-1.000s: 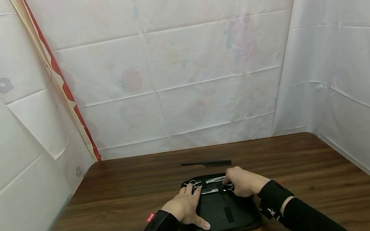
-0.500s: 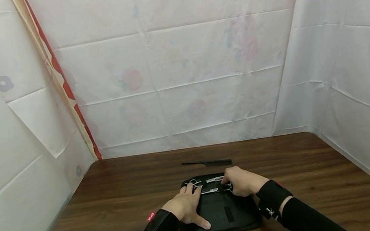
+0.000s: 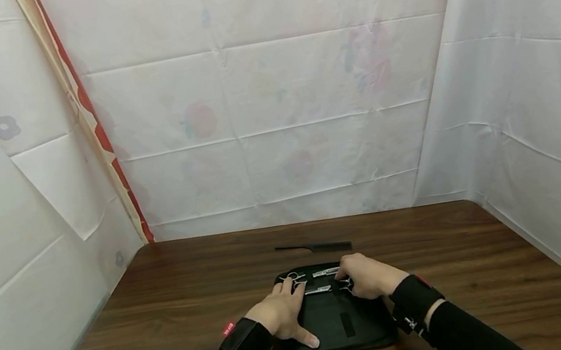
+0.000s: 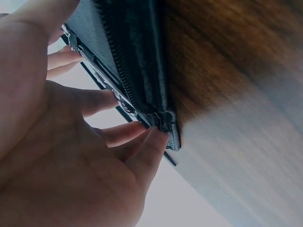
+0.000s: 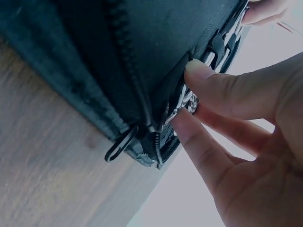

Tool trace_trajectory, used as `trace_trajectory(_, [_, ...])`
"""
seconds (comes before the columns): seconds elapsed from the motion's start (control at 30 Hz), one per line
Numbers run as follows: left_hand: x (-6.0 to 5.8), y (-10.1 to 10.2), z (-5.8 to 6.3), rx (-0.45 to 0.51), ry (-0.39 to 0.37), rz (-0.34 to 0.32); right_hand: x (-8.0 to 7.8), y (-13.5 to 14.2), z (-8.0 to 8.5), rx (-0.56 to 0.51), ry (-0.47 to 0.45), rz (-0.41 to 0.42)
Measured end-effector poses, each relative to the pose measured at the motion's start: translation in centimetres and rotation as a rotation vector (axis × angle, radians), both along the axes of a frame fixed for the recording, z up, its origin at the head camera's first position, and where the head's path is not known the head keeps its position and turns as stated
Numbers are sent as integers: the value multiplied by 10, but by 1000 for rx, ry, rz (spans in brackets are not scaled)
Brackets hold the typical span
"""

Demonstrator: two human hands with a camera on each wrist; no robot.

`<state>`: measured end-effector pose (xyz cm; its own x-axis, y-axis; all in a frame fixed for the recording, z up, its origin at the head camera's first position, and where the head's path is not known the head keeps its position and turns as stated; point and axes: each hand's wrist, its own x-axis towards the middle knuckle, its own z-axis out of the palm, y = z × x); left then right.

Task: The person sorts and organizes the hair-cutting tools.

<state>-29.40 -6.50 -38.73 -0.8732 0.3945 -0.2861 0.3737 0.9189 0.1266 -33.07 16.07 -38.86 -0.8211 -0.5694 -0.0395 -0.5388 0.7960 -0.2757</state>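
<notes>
A black zip case lies on the table, two pairs of silver scissors strapped in its far part. The far scissors have their finger rings at the left; the near scissors have theirs at the right. My left hand rests spread on the case's left side, fingertips over the far scissors' rings and at the case's edge. My right hand pinches the near scissors at the finger rings, thumb against a black strap. In the head view this hand partly covers those rings.
Behind the case lies a black tail comb on the brown wooden table. A zip pull hangs at the case's corner. White printed sheets enclose the table at the back and both sides.
The near scissors' finger rings have shifted slightly left with my right fingertips since a second ago. My left hand stays in place.
</notes>
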Motion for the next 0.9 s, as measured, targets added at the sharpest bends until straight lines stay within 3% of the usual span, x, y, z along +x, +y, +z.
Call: trace_trajectory(0.9, [4,-2,1,22,26,-5,12,3,3,-32,-3,9])
